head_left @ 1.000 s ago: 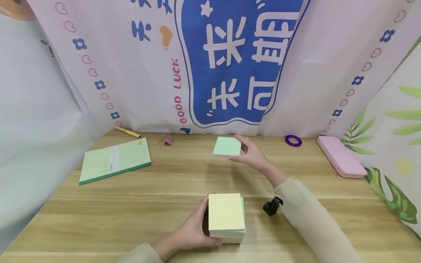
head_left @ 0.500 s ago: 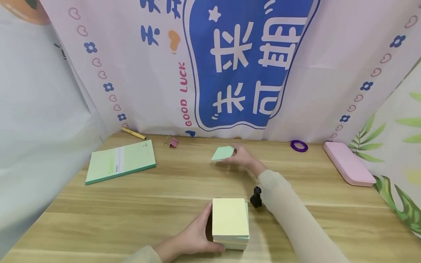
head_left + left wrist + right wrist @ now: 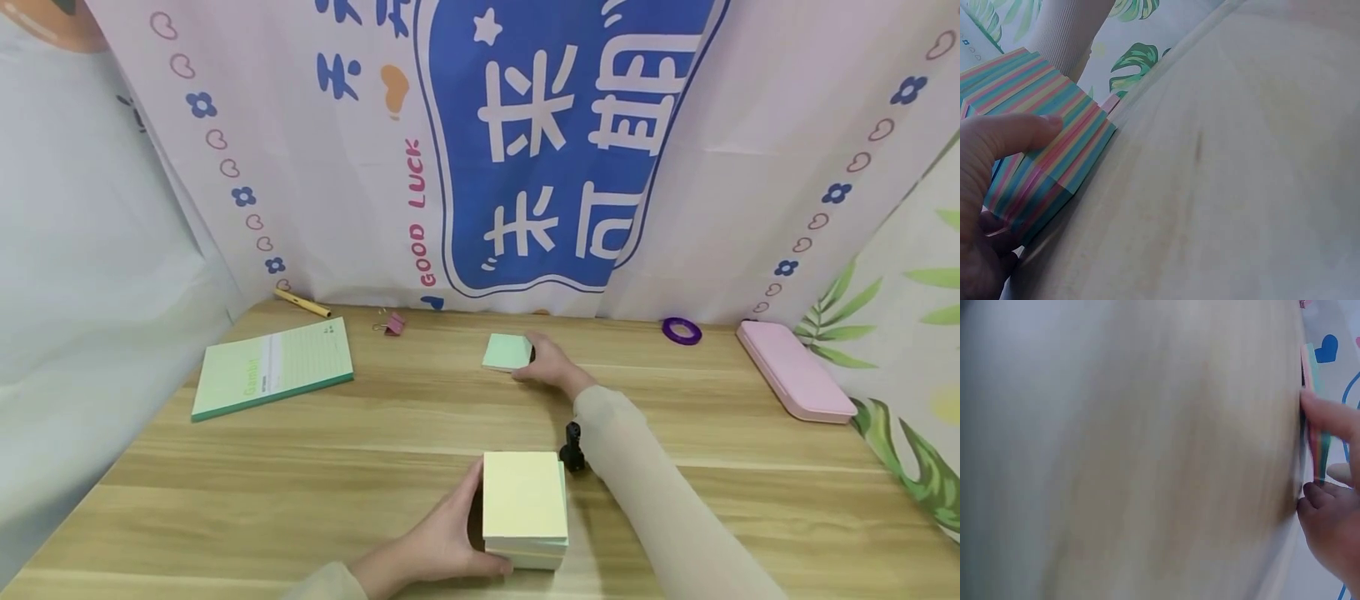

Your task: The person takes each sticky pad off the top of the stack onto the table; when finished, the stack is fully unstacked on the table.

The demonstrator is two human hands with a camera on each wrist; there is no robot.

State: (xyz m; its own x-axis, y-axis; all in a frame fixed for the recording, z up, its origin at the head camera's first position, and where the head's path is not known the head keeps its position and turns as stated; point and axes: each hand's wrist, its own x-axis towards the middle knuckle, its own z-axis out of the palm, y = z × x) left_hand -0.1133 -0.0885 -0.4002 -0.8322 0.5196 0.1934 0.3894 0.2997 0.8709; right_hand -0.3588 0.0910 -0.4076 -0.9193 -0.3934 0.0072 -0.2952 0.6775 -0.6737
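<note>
L hand (image 3: 444, 533) is wrapped round stack (image 3: 525, 496), front of tbl (image 3: 360, 433); pad (image 3: 506, 351) is pinched by R hand (image 3: 551, 364) at tbl's back. Pad's best held level, edges pinched lightly, stack steadied w/o squeezing.

A pale-green rectangular notebook with a darker green edge (image 3: 272, 367) is laid on the wood-grain tabletop (image 3: 300, 492), a slim yellow pen (image 3: 302, 302) placed just behind it. A small pink binder clip (image 3: 393, 324), a flat purple ring (image 3: 682, 331) and a pink rounded rectangular case (image 3: 797, 371) are spread rightward along the back, where a white printed cloth (image 3: 360, 208) is hung.
</note>
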